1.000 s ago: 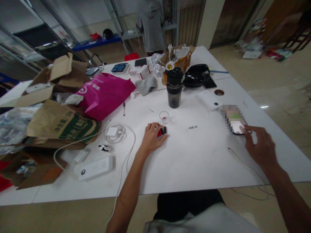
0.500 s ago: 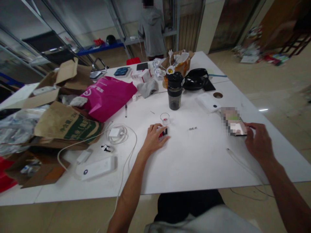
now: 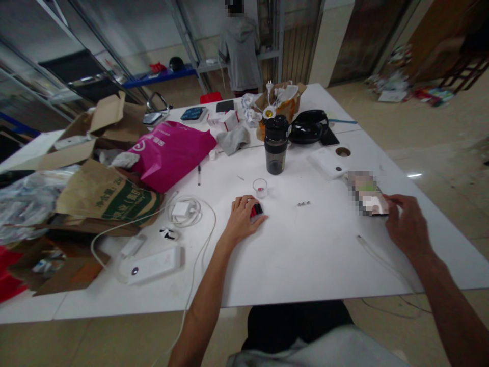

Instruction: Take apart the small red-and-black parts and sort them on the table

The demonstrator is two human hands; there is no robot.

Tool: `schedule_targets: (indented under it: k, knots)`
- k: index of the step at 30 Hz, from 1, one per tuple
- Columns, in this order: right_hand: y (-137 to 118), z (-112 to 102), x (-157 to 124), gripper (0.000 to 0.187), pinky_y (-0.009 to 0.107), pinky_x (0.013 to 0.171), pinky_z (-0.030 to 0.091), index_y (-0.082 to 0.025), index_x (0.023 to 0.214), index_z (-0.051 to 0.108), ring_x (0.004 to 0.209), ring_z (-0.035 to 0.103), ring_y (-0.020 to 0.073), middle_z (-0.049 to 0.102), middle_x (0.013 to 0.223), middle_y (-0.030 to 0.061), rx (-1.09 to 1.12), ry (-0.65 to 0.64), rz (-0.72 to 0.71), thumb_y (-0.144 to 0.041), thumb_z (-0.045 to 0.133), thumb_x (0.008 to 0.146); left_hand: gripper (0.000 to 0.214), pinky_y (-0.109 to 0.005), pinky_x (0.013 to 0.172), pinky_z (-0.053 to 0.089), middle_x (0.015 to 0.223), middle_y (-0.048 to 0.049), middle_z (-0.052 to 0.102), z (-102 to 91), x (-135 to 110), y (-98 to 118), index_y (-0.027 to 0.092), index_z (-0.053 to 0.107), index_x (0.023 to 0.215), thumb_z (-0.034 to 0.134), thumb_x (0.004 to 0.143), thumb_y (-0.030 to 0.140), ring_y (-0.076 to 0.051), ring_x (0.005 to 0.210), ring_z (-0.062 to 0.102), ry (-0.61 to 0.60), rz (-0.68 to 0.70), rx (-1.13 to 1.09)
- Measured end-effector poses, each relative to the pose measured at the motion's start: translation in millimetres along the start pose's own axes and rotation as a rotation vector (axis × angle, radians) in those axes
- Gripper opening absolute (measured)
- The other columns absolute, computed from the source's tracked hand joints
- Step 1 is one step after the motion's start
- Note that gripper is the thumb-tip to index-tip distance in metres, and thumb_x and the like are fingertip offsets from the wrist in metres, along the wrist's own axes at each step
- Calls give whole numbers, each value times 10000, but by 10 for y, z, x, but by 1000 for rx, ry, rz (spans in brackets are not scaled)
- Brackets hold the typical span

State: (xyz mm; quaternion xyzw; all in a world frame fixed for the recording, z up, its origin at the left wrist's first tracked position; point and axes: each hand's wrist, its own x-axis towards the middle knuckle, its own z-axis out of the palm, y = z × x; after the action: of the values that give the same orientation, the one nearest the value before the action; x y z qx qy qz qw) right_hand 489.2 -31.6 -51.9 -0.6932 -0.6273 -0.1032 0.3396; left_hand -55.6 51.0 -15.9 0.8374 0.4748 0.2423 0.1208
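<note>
My left hand rests on the table with its fingers curled round a small red-and-black object, which looks to be in a clear holder; part of it is hidden. Just beyond that hand stands a small clear cup with something red in it. Several small metallic pieces lie in a row to the right. At the right, my right hand pinches the near right edge of a phone, whose screen is blurred out. A white cable end lies left of that hand.
A dark bottle stands mid-table, near a black glossy case and a white power bank. Leftward are a magenta bag, cardboard boxes, coiled cable and another white power bank. A person in grey stands behind.
The fingers of my left hand have drawn back slightly, so more of the red-and-black object shows. My right hand stays at the phone's edge.
</note>
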Motion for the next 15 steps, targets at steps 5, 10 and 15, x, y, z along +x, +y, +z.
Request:
schedule_targets:
  k: [5,10,15]
  knots:
    - [3,11,85,335,533,969,604,-239,1330,638,1085,754,375,777,1275,212,10,7,7,-474,484,1147,561,-627,1223,517,1534,-183,698,-6,-4,-12,234,671,1424,909,1044,572,-413,1421,606,-2,-6,-5]
    - [69,60,166,317,529,982,612,-240,1297,618,1111,752,367,765,1266,218,24,10,13,-478,492,1130,570,-635,1222,516,1532,-189,699,-24,-3,-2,232,669,1414,894,1047,607,-418,1422,611,-8,-7,4]
    - [88,91,187,323,514,968,633,-234,1296,625,1101,758,344,745,1258,207,47,11,9,-483,514,1122,605,-643,1212,522,1527,-190,697,-34,-3,17,244,667,1439,895,1038,636,-425,1416,611,-14,-11,7]
